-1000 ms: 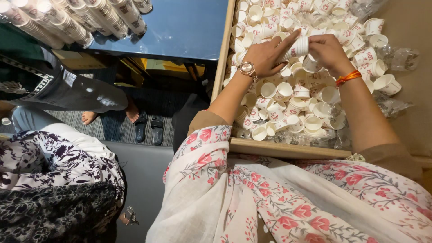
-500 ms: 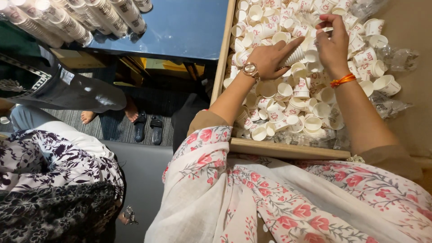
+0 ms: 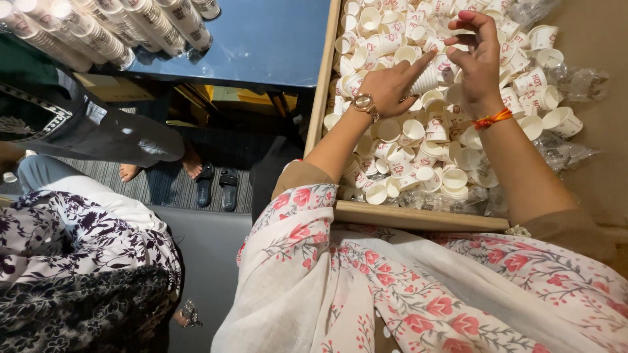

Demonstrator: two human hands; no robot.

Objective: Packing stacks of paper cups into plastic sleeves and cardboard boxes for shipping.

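A short stack of paper cups [image 3: 426, 81] is held by the left hand [image 3: 390, 86], fingers closed around it, above the wooden tray [image 3: 418, 216] of loose cups [image 3: 418, 150]. The right hand [image 3: 479, 60] is held half-curled beside it, grip empty.

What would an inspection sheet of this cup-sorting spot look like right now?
Surface: wooden tray heaped with loose white paper cups.
Job's things: short cup stack held in the left hand.
Clutter: clear plastic wrappers at the tray's right side.
Grippers: left hand grips the stack, forefinger stretched out; right hand curled just above it, contact unclear.
Cables: nothing seen.
Surroundings: blue table with sleeved cup stacks; another person in dark floral cloth; sandals on the floor.
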